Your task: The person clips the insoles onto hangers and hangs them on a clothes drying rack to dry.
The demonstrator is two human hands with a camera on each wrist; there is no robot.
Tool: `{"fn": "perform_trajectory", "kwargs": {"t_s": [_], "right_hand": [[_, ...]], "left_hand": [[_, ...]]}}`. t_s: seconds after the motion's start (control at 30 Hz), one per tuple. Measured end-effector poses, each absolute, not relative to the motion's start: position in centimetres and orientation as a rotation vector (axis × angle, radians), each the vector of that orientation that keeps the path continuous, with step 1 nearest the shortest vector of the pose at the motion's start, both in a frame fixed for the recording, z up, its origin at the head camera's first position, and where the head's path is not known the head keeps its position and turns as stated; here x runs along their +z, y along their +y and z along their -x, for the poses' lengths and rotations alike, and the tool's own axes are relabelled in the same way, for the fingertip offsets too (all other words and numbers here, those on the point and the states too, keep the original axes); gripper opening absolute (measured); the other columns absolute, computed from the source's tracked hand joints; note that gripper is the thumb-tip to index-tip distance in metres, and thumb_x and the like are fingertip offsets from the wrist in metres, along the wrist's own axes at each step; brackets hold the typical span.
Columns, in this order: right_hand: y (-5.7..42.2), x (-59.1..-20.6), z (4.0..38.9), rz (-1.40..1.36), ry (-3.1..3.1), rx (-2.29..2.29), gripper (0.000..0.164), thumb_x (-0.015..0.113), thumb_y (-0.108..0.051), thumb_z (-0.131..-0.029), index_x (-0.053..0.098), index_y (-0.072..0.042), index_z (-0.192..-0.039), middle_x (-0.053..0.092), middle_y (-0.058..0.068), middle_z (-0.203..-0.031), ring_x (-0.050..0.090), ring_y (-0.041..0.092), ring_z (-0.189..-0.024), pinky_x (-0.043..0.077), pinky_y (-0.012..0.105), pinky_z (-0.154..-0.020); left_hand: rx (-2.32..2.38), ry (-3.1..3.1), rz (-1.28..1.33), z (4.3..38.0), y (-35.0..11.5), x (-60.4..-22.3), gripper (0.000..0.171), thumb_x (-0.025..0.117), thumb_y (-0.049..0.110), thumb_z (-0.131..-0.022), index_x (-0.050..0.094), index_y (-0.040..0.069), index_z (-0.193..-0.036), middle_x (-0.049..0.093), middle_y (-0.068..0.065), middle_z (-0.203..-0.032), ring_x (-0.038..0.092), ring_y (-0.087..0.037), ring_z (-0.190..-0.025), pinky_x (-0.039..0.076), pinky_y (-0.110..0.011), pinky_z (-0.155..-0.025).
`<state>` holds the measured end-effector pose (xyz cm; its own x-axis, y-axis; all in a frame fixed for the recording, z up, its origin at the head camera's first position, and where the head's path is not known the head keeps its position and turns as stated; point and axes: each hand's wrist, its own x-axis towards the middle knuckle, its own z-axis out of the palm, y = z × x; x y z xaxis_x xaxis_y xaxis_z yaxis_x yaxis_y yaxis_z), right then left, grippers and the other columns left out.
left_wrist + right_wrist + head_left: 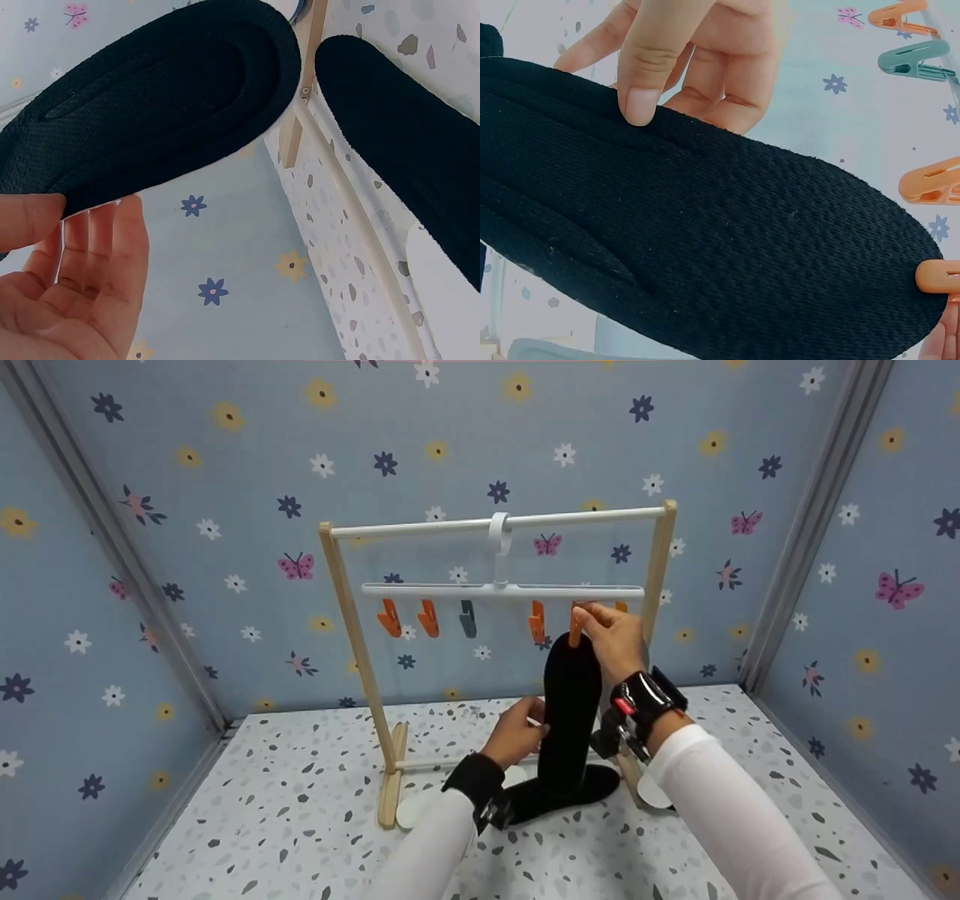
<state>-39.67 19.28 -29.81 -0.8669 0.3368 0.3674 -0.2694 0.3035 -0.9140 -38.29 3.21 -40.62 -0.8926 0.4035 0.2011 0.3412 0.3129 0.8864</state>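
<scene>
A black insole hangs upright below the white hanger, its top end in the bite of an orange clothespin. With thumb and fingers my right hand pinches that clothespin; in the right wrist view only its fingertips show, behind the clothespin at the insole's end. My left hand holds the insole's side edge lower down, the thumb on one face and the fingers behind, as the left wrist view shows. A second black insole lies on the speckled tabletop below.
Wooden posts and a white rod form the rack carrying the hanger. Other clothespins hang along it: orange ones and a grey-green one. White round pieces lie by the rack's base. Flower-patterned walls enclose the tabletop.
</scene>
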Motion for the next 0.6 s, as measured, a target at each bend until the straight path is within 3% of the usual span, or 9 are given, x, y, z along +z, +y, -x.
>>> {"fn": "perform_trajectory", "kwargs": {"t_s": [0.13,0.37,0.6], "right_hand": [[19.24,-29.94,39.54,0.064,-2.119,1.575,0.031,0.066,-0.032,-0.089,0.071,-0.009,-0.109,0.070,0.008,-0.108,0.059,0.013,-0.103,0.044,0.023,-0.084],[18.77,-30.17,39.65,0.034,-2.062,1.602,0.029,0.066,-0.024,-0.089,0.070,-0.003,-0.109,0.069,0.012,-0.103,0.057,0.012,-0.090,0.044,0.019,-0.075],[18.46,-30.43,39.92,0.057,-2.015,1.656,0.031,0.065,-0.020,-0.090,0.067,0.001,-0.113,0.068,0.016,-0.109,0.059,0.011,-0.090,0.044,0.017,-0.075]], "left_hand": [[1.634,2.505,-0.741,38.26,2.85,-40.62,0.014,0.055,0.001,-0.091,0.055,0.005,-0.105,0.060,-0.011,-0.097,0.059,-0.014,-0.072,0.052,-0.027,-0.059],[1.661,2.468,-0.714,38.43,2.69,-40.90,0.017,0.056,0.002,-0.091,0.055,0.004,-0.108,0.061,-0.013,-0.098,0.061,-0.016,-0.076,0.055,-0.029,-0.066],[1.693,2.465,-0.716,38.54,2.73,-41.34,0.016,0.055,0.003,-0.092,0.055,0.001,-0.108,0.059,-0.015,-0.099,0.063,-0.021,-0.079,0.056,-0.031,-0.069]]}}
